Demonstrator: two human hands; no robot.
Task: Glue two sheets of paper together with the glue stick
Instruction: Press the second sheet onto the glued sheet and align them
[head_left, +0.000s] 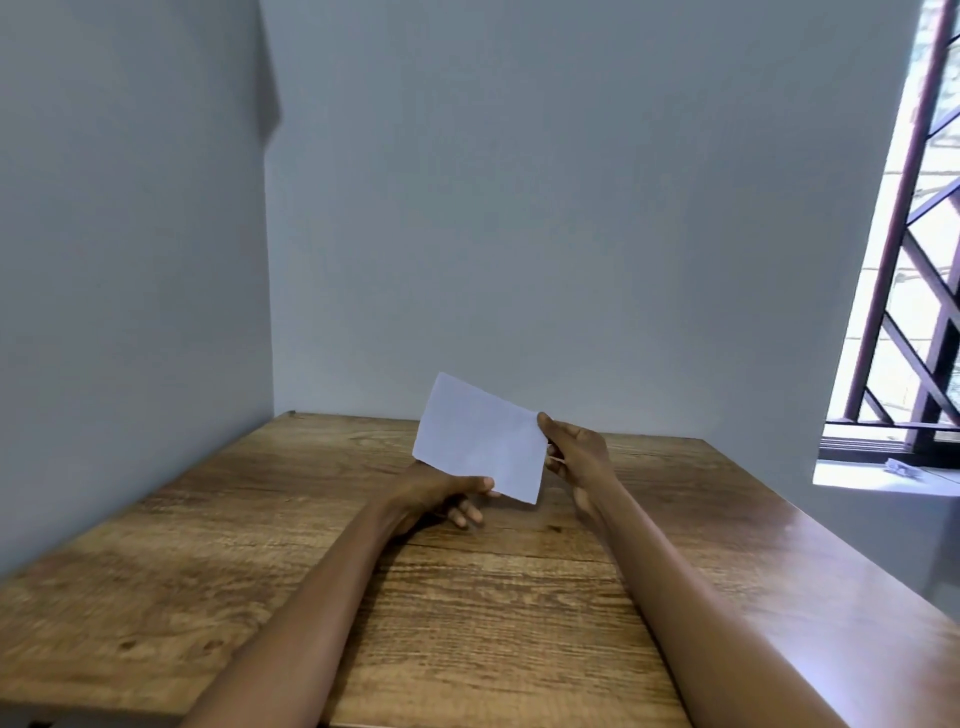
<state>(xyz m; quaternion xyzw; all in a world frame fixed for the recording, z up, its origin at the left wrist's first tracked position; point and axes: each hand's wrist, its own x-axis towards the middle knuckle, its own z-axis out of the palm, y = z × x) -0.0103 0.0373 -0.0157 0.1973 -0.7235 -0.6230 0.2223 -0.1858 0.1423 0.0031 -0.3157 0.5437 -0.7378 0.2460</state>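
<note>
The white paper (480, 446) is up in the air over the wood table (156, 571), with the left hand (441, 493) pinching its bottom edge and the right hand (571, 454) pinching its right edge.

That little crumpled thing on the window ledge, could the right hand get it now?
Probably not right away. The right hand is busy pinching the white paper together with the left hand, and the crumpled scrap lies far off on the ledge. Nothing blocks the way, though.

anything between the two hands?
Head view: the white paper spans the gap, left hand pinching its near edge, right hand gripping its right edge, above the table.
</note>
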